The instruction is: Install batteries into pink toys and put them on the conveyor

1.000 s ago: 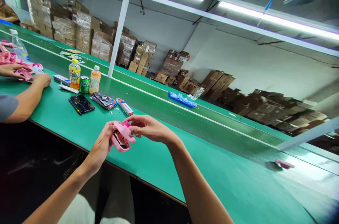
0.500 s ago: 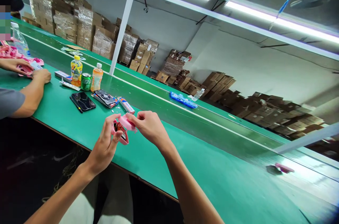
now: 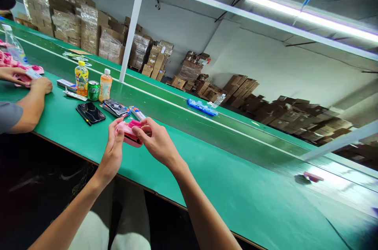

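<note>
A small pink plastic case (image 3: 129,133) is held above the green table between both hands. My left hand (image 3: 113,149) grips its left end, thumb on the near face. My right hand (image 3: 153,137) pinches the right end and upper part. The pink top piece lies over the lower shell, with a dark gap showing along the near side. Just beyond the hands lie a white, blue and red box (image 3: 137,113) and a dark round-patterned item (image 3: 114,107). Further left is a black phone (image 3: 91,112).
Yellow-capped bottle (image 3: 81,78), green can (image 3: 93,90) and orange bottle (image 3: 105,85) stand at the back left. At far left, a co-worker's hands (image 3: 41,84) hold a pink item. A blue tray (image 3: 202,107) lies across the green belt; a pink object (image 3: 313,177) is at right.
The pink top piece has come down over the open lower shell, hiding the inside parts seen before. My right hand has moved slightly left and closer to my left hand.
</note>
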Motion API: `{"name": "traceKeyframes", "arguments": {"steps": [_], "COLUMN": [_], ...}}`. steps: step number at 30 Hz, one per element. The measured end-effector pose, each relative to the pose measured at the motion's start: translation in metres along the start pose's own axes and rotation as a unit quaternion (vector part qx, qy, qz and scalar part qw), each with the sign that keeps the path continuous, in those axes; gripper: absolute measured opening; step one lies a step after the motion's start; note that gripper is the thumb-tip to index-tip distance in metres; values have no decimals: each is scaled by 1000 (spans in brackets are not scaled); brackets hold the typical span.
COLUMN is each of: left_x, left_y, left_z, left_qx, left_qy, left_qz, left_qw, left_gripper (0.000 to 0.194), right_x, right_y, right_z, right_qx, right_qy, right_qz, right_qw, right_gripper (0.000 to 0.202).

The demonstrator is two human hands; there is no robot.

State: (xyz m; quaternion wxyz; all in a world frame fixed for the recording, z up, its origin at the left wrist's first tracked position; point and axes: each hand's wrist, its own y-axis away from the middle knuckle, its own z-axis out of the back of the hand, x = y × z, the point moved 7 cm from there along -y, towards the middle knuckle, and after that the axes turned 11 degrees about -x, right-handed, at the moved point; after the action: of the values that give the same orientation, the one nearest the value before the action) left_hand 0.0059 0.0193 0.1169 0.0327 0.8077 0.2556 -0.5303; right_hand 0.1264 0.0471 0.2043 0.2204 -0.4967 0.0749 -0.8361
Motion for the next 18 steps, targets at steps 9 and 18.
{"name": "traceKeyframes", "arguments": {"steps": [9, 18], "left_x": [6, 21], "left_y": [3, 8], "left_z": [-12, -21], "left_qx": [-30, -7], "left_qy": [131, 135], "left_qz": [88, 97], "left_qw": [987, 986], "left_gripper": [47, 54], "right_x": [-39, -44], "right_y": [25, 46], "right_z": [-3, -5], "right_qx": [-122, -172], "right_qy": [-106, -59], "right_qz": [-30, 59], "right_qw": [986, 982], "right_gripper": [51, 37]}}
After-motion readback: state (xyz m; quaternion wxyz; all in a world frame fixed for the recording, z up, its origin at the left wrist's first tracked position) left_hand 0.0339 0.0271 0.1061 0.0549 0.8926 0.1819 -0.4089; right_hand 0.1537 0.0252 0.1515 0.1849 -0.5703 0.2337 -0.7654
